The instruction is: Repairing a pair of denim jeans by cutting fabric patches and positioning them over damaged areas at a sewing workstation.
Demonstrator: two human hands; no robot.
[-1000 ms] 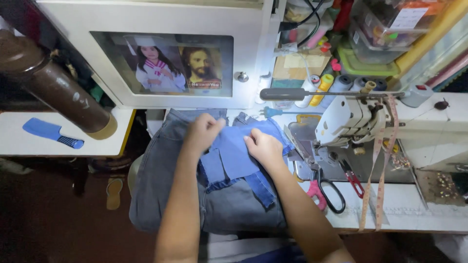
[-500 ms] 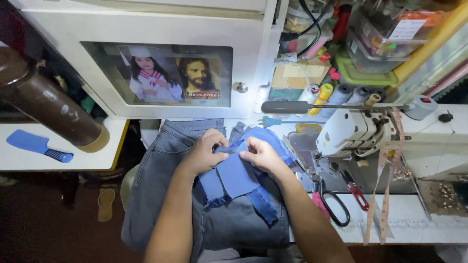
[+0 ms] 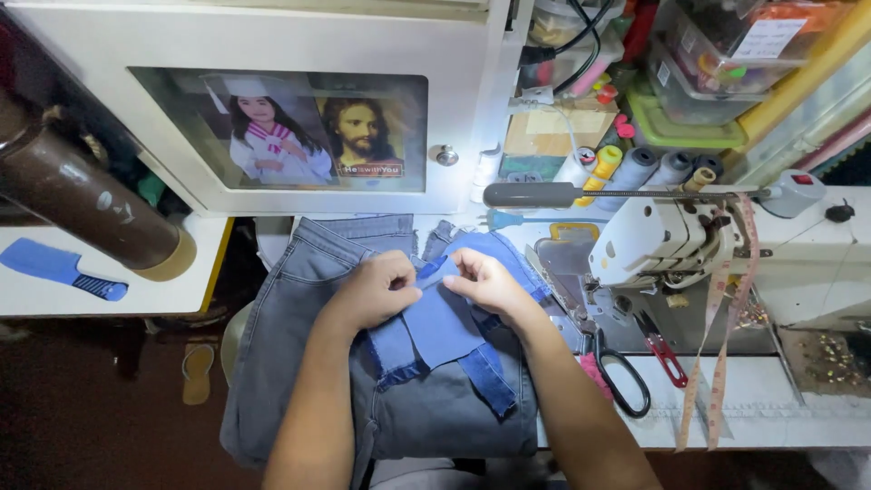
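Head view: the left hand [image 3: 376, 290] and right hand [image 3: 485, 281] both pinched the blue cloth piece [image 3: 445, 322] – it lay on grey jeans [image 3: 299, 336]. Black scissors [image 3: 621, 381] sat beside the white sewing machine [image 3: 653, 240].

Both bare forearms reached up from the lower edge, converging toward the middle. The left hand [image 3: 374, 289] was curled, knuckles up, fingers pinched shut at its inner side. The right hand [image 3: 487, 280] lay just beside it, fingers bent and pinched closed, fingertips nearly meeting the left's.
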